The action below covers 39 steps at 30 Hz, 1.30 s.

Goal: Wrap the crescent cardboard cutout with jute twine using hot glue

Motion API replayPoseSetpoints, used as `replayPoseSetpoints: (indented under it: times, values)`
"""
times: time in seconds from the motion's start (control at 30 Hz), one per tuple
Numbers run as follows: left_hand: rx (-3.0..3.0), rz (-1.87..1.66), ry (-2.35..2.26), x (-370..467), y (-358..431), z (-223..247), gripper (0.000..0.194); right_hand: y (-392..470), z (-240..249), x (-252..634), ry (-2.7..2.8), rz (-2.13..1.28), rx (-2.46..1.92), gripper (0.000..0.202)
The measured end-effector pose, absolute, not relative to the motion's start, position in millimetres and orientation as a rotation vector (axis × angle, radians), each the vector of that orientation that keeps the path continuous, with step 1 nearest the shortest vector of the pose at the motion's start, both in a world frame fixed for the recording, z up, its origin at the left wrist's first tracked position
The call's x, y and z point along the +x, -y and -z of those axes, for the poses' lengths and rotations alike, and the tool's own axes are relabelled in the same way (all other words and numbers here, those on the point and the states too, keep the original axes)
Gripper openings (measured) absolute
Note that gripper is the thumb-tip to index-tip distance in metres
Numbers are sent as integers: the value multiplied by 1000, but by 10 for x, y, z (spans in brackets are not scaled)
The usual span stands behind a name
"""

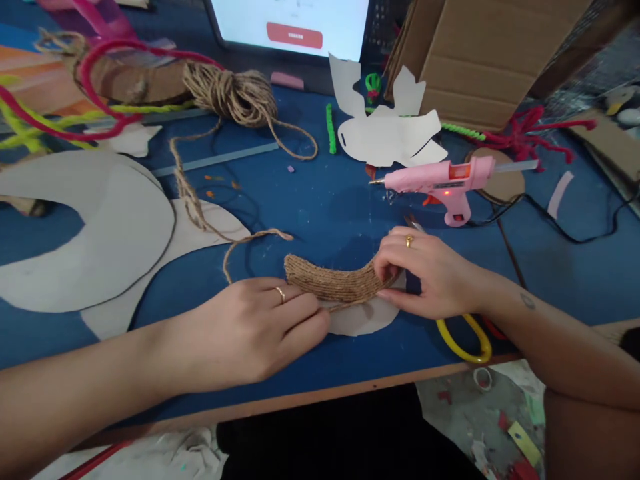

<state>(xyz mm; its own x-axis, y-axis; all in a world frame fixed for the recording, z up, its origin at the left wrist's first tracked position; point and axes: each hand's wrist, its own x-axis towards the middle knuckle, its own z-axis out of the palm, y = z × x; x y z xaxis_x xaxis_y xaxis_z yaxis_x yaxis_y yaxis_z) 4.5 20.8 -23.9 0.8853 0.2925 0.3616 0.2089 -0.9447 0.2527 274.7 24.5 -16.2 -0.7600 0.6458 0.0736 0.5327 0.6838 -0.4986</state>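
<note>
In front of me lies a curved cardboard piece [365, 319], its upper part covered with rows of brown jute twine [335, 281]. My left hand [270, 327] has its fingers closed on the loose strand of twine along the lower edge of the rows. At the right end, my right hand [425, 270] pinches the twine-covered piece between thumb and fingers. The loose twine runs from behind my left hand up to a bundled skein [235, 97] at the back. A pink hot glue gun [445, 183], its red light on, lies beyond my right hand.
Scissors with a yellow handle [465, 340] lie partly under my right wrist. Large pale cardboard cutouts [115, 233] are at the left. White paper shapes [387, 137], a cardboard box [500, 60], pink pipe cleaners [535, 137] and a lit screen [295, 20] stand or lie farther back.
</note>
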Motion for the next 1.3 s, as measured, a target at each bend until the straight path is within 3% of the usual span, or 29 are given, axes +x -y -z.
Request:
replayPoseSetpoints:
  times: [0.43,1.3]
  values:
    - [3021,-413,-234,79,-232,290,35,-172,216,2671,2623,-468,-1072,27]
    - [2901,-449,-266,87,-256,355,33,-86,167,2529,2721,-259,-1235,28]
